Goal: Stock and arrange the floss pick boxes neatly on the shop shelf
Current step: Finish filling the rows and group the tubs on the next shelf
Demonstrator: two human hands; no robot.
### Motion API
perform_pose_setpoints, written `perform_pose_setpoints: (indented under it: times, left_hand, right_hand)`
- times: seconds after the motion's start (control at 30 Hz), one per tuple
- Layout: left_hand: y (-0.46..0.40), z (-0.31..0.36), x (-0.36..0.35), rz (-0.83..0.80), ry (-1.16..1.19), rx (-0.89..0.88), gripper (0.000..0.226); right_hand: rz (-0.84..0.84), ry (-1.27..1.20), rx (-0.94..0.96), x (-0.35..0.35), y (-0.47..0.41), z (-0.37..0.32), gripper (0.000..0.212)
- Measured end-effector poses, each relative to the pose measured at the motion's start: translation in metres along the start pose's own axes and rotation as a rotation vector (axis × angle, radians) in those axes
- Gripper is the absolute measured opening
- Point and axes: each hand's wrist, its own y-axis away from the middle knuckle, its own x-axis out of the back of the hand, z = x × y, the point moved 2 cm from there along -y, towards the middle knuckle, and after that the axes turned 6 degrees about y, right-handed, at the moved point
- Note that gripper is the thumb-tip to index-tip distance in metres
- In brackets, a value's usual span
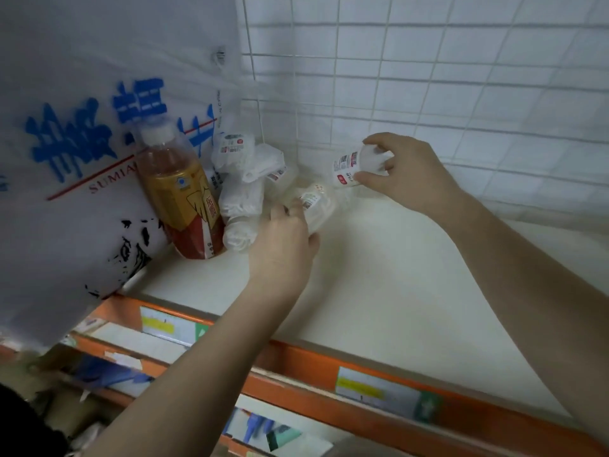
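Floss pick boxes, small clear round plastic tubs with white contents and barcode labels, are lying in a loose heap in the back corner of the cream shelf, just left of the left hand. Further left of that heap, a plastic drink bottle with amber liquid and a white cap is leaning against a large white plastic bag with blue printed characters.

The left hand is curling its fingers round one tub lying on the shelf. The right hand, well apart from the left, is pinching a second tub and holding it tilted just above the shelf, close to the white wire grid backing.

Judged step: sorting tubs out of the heap for placement. The next move is likely calling for setting each held tub upright, label forward, in a row along the grid. Care is needed, as round tubs roll readily.
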Motion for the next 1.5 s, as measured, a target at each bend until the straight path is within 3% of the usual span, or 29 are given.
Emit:
perform_pose_setpoints:
  times: [0.37,0.73,0.97,1.17,1.5]
  left_hand:
    - [0.098,0.020,0.019,-0.077,0.163,-0.167,0.048]
    - [0.157,0.139,-0.014,-0.172,0.242,-0.382,0.043]
    - [0.187,0.267,-0.071,-0.195,0.273,-0.471,0.045]
    - [0.206,0.363,-0.111,-0.181,0.248,-0.379,0.047]
    - [0.209,0.403,-0.130,-0.183,0.093,-0.278,0.050]
  right_hand:
    - [0.235,-0.028,-0.356,0.066,0.173,-0.004,0.051]
    - [0.424,0.127,-0.655,0.162,0.334,0.045,0.052]
    - [0.488,0.135,-0.716,0.237,0.399,0.143,0.053]
    - [0.439,0.045,-0.706,0.291,0.425,0.230,0.051]
    - [0.316,-0.122,-0.615,0.286,0.414,0.290,0.048]
